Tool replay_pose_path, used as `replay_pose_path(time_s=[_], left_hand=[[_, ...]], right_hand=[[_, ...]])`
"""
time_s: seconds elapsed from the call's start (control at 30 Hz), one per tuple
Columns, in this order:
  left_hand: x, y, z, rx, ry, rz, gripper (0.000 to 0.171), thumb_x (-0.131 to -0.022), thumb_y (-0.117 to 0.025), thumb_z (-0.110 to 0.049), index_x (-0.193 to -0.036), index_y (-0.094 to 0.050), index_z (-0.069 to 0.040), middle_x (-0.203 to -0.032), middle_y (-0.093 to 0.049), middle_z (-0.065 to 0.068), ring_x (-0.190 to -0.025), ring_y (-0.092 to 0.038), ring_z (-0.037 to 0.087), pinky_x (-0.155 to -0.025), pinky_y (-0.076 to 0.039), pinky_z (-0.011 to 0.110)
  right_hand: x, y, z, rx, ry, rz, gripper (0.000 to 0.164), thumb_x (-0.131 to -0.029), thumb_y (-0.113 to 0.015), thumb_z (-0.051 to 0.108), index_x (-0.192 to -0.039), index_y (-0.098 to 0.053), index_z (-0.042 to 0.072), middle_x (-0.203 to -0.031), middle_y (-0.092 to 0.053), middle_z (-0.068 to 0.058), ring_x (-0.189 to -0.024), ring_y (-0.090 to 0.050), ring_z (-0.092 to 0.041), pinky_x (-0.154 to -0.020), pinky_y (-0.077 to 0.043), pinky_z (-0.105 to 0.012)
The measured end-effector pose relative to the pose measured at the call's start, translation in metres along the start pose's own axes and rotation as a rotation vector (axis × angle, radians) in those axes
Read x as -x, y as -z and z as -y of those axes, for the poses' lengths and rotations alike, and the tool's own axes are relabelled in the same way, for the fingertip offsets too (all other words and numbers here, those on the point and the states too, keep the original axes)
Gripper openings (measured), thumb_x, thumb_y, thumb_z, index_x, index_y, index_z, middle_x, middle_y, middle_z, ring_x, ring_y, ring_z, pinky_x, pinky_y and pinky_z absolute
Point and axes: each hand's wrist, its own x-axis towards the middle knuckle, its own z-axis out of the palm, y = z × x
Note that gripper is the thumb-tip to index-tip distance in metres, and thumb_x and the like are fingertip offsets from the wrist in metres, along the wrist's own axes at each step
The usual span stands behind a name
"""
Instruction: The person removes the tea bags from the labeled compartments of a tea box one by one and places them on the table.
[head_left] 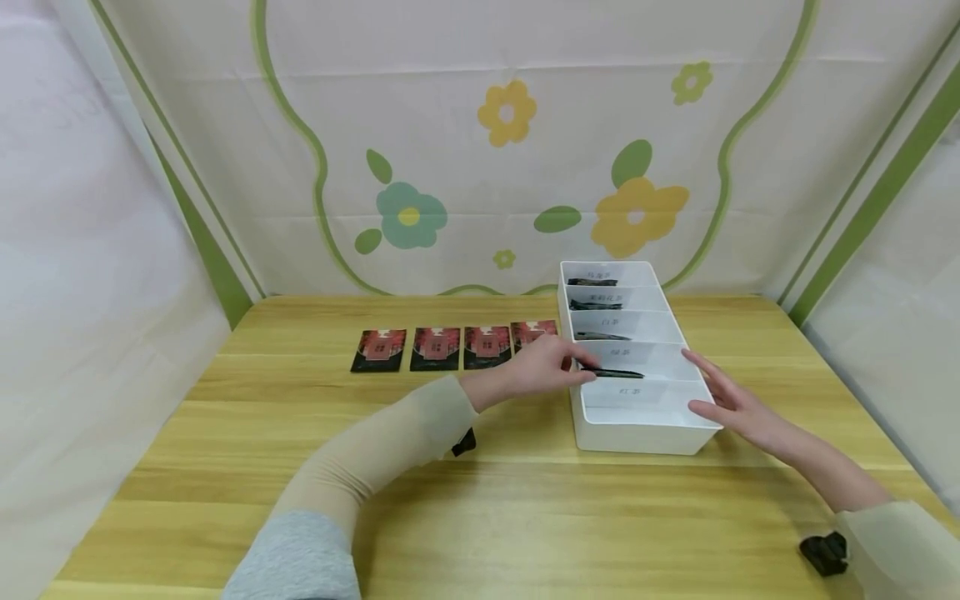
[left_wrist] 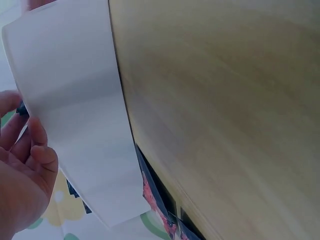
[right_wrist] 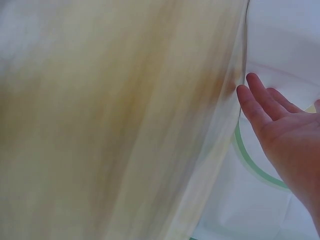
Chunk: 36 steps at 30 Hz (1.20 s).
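Note:
A white divided box (head_left: 637,437) stands on the table, each compartment bearing a printed label. My left hand (head_left: 542,367) reaches over its left wall and pinches a dark tea packet (head_left: 618,373) at the second compartment from the front. In the left wrist view, only a bit of that dark packet (left_wrist: 21,108) shows between the fingers. My right hand (head_left: 738,414) is at the box's right wall near the front corner, fingers extended and thumb on or near the rim. The frontmost compartment holds no visible packet.
Several red-and-black tea packets (head_left: 378,350) lie in a row left of the box, the rightmost partly behind my left hand. Dark packets (head_left: 596,306) stand in the three rear compartments. A flowered cloth (head_left: 465,167) hangs behind the table (head_left: 480,517).

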Motion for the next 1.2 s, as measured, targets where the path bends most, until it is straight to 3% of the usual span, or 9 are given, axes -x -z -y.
replay_pose_path(time_s=[0.2, 0.37, 0.7, 1.0, 1.2], left_hand=[[0.0001, 0.0000, -0.0024, -0.073, 0.008, -0.039, 0.019, -0.096, -0.064, -0.021, -0.107, -0.076, -0.011, -0.086, -0.072, -0.003, -0.053, -0.044, 0.004, -0.051, -0.035, 0.017], [-0.0011, -0.0008, -0.0043, -0.141, -0.006, -0.094, 0.014, -0.093, -0.069, -0.022, -0.097, -0.079, -0.013, -0.091, -0.073, -0.005, -0.062, -0.054, 0.002, -0.057, -0.039, 0.014], [0.0002, -0.0008, -0.0075, -0.057, 0.104, -0.122, 0.009, -0.088, -0.075, -0.026, -0.086, -0.079, -0.019, -0.082, -0.070, -0.015, -0.062, -0.051, 0.001, -0.057, -0.038, 0.016], [0.0041, 0.0021, -0.0082, -0.005, 0.035, -0.152, 0.010, -0.090, -0.072, -0.026, -0.090, -0.077, -0.017, -0.080, -0.068, -0.013, -0.055, -0.047, 0.004, -0.053, -0.037, 0.018], [0.0048, 0.0040, -0.0093, -0.066, -0.037, -0.193, 0.012, -0.095, -0.066, -0.024, -0.098, -0.074, -0.016, -0.085, -0.070, -0.008, -0.055, -0.049, 0.002, -0.053, -0.038, 0.018]], right_hand=[[0.0012, 0.0010, 0.0019, 0.000, -0.027, 0.011, 0.074, -0.100, -0.052, 0.006, -0.158, -0.007, 0.016, -0.156, -0.001, -0.030, -0.131, -0.017, -0.059, -0.088, -0.032, -0.006], [0.0015, 0.0008, 0.0014, -0.013, -0.020, 0.012, 0.074, -0.100, -0.051, 0.004, -0.158, -0.007, 0.015, -0.156, -0.001, -0.031, -0.130, -0.016, -0.060, -0.087, -0.032, -0.006], [0.0008, -0.0004, 0.0010, -0.027, -0.011, 0.009, 0.073, -0.100, -0.051, 0.003, -0.157, -0.007, 0.013, -0.155, -0.001, -0.033, -0.127, -0.018, -0.063, -0.087, -0.033, -0.006], [0.0005, -0.0003, 0.0008, -0.020, -0.009, 0.012, 0.073, -0.100, -0.050, 0.003, -0.157, -0.007, 0.014, -0.155, -0.001, -0.032, -0.129, -0.019, -0.059, -0.087, -0.033, -0.006], [0.0005, 0.0002, 0.0017, -0.025, -0.009, 0.011, 0.073, -0.100, -0.051, 0.003, -0.157, -0.007, 0.013, -0.155, 0.000, -0.032, -0.129, -0.016, -0.062, -0.087, -0.032, -0.006]])
